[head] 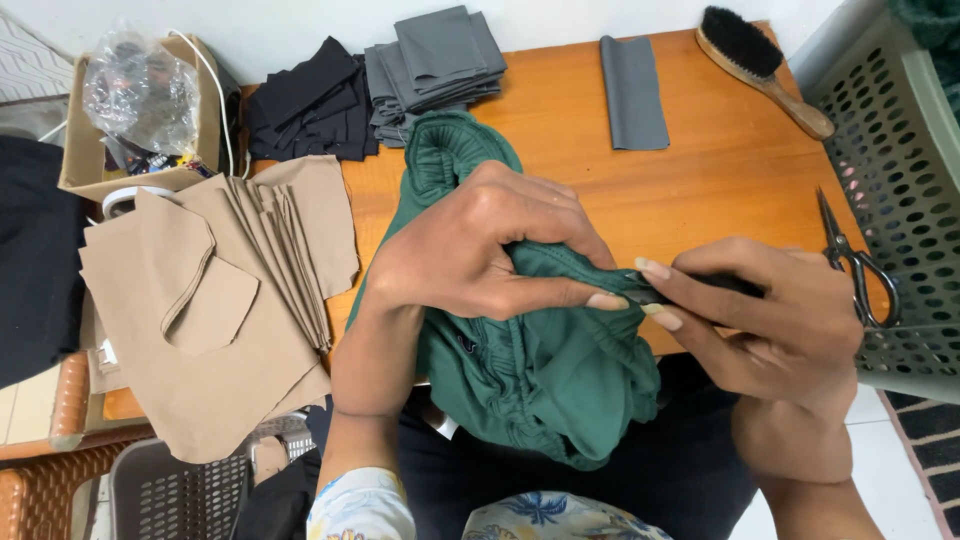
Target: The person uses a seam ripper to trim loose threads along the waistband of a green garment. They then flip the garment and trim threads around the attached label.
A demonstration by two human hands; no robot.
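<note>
A bunched dark green garment (545, 375) with a gathered elastic waistband lies over the front edge of the orange wooden table (720, 180) and onto my lap. My left hand (480, 245) grips a fold of the garment from above. My right hand (770, 315) pinches the same fold at its right end, and something small and dark shows between its fingers; I cannot tell what it is. The fingertips of both hands nearly touch.
Tan fabric pieces (215, 300) are stacked at the left. Black fabric pieces (310, 105) and grey fabric pieces (435, 60) lie at the back, a single grey strip (633, 92) beside them. A wooden brush (762, 65), scissors (855, 265), a perforated green crate (905, 190) and a cardboard box (140, 110) surround them.
</note>
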